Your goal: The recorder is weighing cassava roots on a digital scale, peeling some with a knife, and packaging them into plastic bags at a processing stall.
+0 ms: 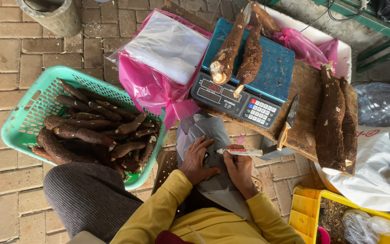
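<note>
My right hand (239,167) holds a white marker pen (240,152), its tip pointing left over a clear plastic bag (211,135) that lies across my lap. My left hand (197,159) rests flat on that bag, pinning it beside the pen tip. Just beyond my hands a blue digital scale (249,77) sits on a wooden board (304,131) with two brown cassava roots (238,52) lying on its platform. My sleeves are yellow.
A green plastic basket (28,113) at left holds several cassava roots. Pink bags (152,88) with a stack of clear bags lie behind it. A knife (288,123) and large roots (335,122) rest on the board. A yellow crate (308,210) stands at lower right.
</note>
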